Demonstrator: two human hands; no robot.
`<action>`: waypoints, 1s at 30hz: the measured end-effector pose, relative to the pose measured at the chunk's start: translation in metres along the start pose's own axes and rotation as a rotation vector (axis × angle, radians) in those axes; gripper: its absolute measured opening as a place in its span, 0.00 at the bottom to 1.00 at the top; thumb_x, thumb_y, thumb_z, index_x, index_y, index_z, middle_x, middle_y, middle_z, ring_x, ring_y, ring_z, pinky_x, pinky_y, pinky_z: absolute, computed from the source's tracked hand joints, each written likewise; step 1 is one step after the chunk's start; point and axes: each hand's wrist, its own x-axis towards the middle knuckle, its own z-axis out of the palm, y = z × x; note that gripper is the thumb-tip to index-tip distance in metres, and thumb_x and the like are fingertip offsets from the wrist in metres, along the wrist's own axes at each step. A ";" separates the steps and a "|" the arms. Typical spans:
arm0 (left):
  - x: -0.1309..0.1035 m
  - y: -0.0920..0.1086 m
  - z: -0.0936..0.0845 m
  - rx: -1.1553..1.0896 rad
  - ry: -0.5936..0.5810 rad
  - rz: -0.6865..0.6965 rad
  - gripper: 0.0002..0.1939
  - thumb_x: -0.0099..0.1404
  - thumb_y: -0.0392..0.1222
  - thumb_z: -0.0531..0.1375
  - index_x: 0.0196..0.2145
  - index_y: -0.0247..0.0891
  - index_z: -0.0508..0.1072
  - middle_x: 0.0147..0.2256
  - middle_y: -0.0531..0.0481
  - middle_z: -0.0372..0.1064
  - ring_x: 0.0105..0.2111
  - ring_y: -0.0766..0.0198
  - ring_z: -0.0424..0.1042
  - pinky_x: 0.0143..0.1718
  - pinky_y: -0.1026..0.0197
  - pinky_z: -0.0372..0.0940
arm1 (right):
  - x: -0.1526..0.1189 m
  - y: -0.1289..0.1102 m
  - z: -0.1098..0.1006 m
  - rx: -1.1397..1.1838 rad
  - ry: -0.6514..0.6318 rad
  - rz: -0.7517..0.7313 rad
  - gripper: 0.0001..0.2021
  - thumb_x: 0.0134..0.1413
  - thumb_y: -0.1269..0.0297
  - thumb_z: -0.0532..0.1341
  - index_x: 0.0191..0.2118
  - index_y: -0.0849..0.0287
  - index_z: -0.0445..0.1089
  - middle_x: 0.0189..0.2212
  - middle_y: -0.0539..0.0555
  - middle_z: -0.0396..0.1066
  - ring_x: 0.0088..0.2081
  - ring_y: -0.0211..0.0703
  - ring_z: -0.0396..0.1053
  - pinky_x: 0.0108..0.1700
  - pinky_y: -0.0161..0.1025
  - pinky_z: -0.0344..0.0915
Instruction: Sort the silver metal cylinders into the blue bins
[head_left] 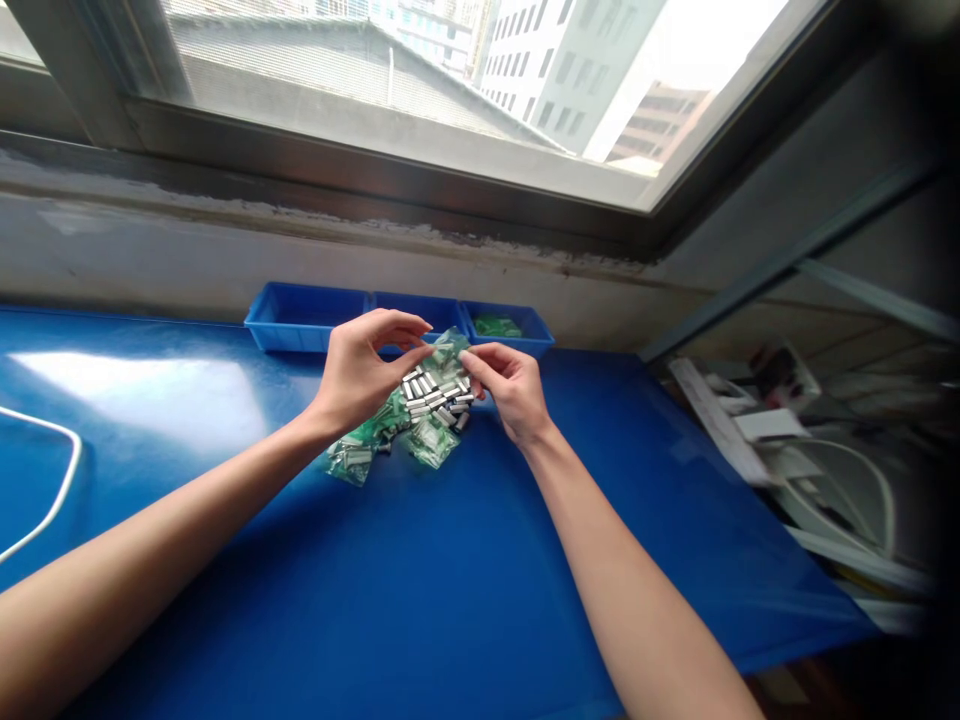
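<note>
A small clear-green plastic bag (450, 345) is held up between my two hands, above a pile of parts. My right hand (514, 385) pinches its right side between thumb and fingers. At its left edge is the thumb of my left hand (367, 360), which is curled, with the index finger raised a little apart. Beneath lie several short silver-and-black metal-cased parts (431, 400), loose on the blue table. Around them are filled green bags, one at the front (433, 441) and another at the left (350, 460). What the bag in my hands contains is unclear.
Three blue bins stand in a row against the wall: a left bin (307, 335), a middle one (420, 305) partly hidden, and a right bin (525, 345) with green bags (497, 327). A white cable (71, 465) lies at the left. Cluttered shelving (772, 425) stands right of the table (390, 600).
</note>
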 end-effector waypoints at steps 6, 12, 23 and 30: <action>0.002 0.001 -0.005 0.220 -0.229 0.087 0.06 0.63 0.39 0.63 0.36 0.36 0.80 0.36 0.46 0.79 0.33 0.62 0.77 0.38 0.62 0.72 | 0.009 0.007 -0.016 -0.146 0.593 -0.189 0.09 0.53 0.60 0.69 0.40 0.56 0.78 0.31 0.49 0.79 0.29 0.37 0.76 0.35 0.35 0.75; 0.001 0.002 -0.003 0.337 -0.417 0.148 0.07 0.66 0.37 0.61 0.37 0.36 0.80 0.36 0.47 0.79 0.35 0.62 0.77 0.39 0.63 0.68 | 0.008 0.009 -0.015 -0.169 0.489 -0.153 0.13 0.53 0.66 0.68 0.46 0.57 0.78 0.46 0.56 0.80 0.48 0.45 0.78 0.56 0.42 0.73; -0.003 0.008 -0.012 0.529 -0.910 0.288 0.36 0.53 0.64 0.70 0.53 0.39 0.77 0.49 0.42 0.75 0.50 0.49 0.73 0.49 0.56 0.66 | 0.007 0.015 -0.013 -0.243 0.337 -0.183 0.08 0.53 0.65 0.65 0.38 0.59 0.79 0.38 0.56 0.81 0.41 0.49 0.80 0.49 0.46 0.76; -0.003 0.008 -0.012 0.463 -0.902 0.285 0.28 0.59 0.56 0.69 0.52 0.37 0.78 0.48 0.41 0.76 0.47 0.51 0.76 0.47 0.58 0.67 | 0.004 0.011 -0.011 -0.251 0.259 -0.150 0.07 0.54 0.63 0.64 0.36 0.59 0.78 0.34 0.53 0.79 0.30 0.42 0.76 0.36 0.40 0.73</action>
